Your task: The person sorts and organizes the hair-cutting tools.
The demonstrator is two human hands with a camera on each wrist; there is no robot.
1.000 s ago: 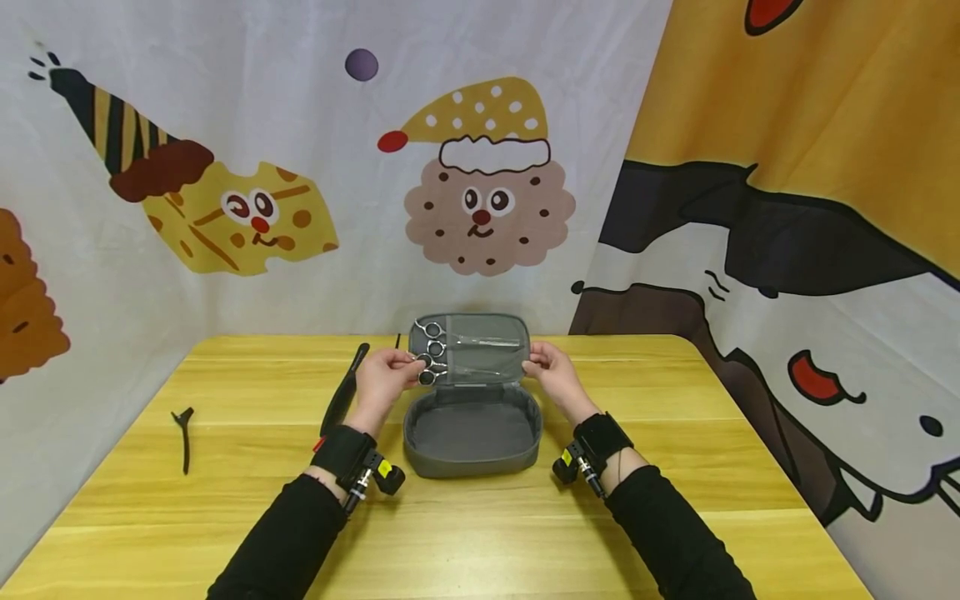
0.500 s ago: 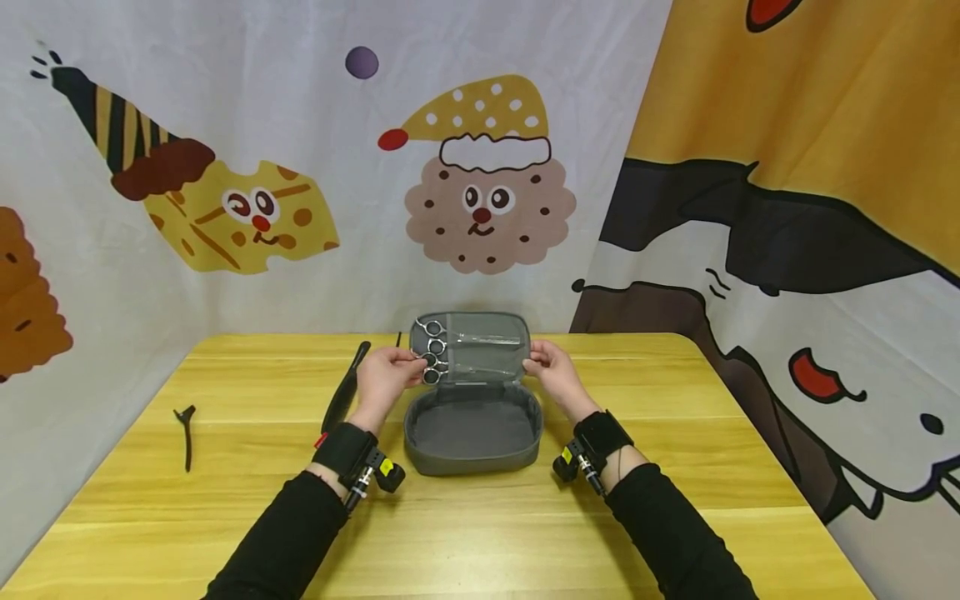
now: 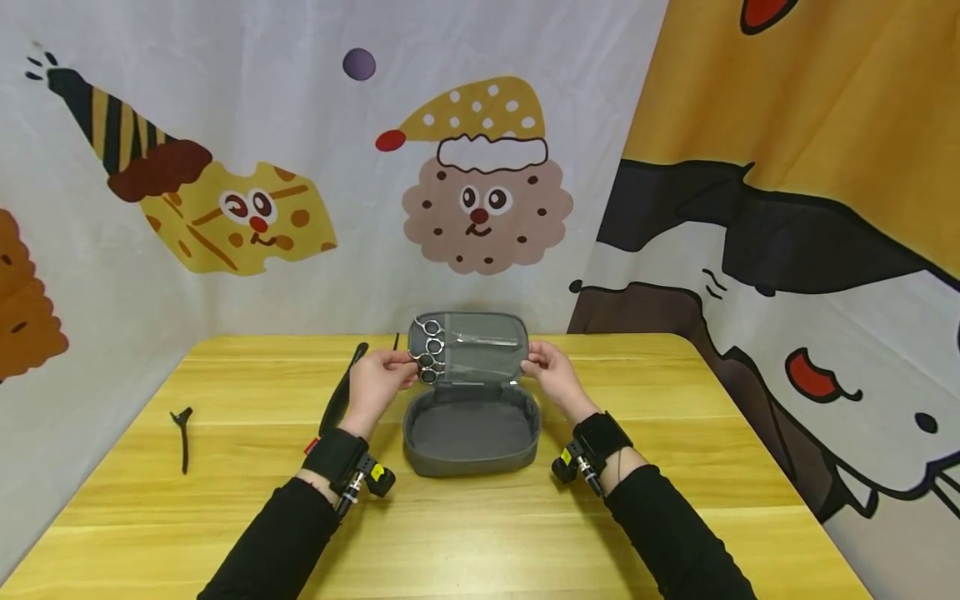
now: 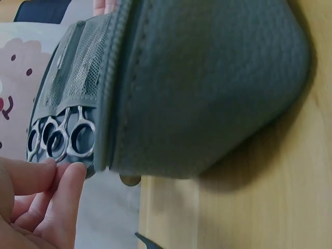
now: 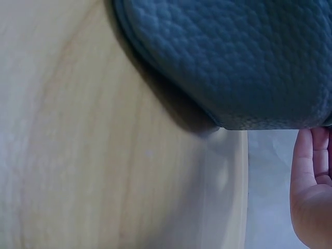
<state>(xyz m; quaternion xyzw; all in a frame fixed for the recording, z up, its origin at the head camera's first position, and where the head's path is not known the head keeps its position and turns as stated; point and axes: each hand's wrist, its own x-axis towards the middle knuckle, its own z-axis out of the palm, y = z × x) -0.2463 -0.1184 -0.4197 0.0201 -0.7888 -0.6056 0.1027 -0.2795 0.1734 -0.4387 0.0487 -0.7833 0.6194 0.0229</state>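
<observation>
A grey zippered case (image 3: pixel 471 462) stands on the table with its lid (image 3: pixel 491 325) raised. Two pairs of silver scissors (image 3: pixel 429 360) sit side by side in the lid's mesh pockets, their finger rings sticking out to the left. My left hand (image 3: pixel 375 383) pinches at the lower pair's handles by the lid's left edge; its thumb and fingertips are right at the rings (image 4: pixel 82 139) in the left wrist view. My right hand (image 3: pixel 553 372) grips the lid's right edge; the case wall (image 5: pixel 233 67) hides its fingertips in the right wrist view.
A black hair clip (image 3: pixel 182 440) lies at the far left of the wooden table (image 3: pixel 675 533). Behind my left hand is a long black object (image 3: pixel 341 396), partly covered by the wrist. A cartoon-printed curtain (image 3: pixel 300 108) hangs along the table's back edge.
My left hand slides slightly inward, then draws back left to the lid's edge. The lower scissors shift right, then slightly left. My right hand stays at the lid.
</observation>
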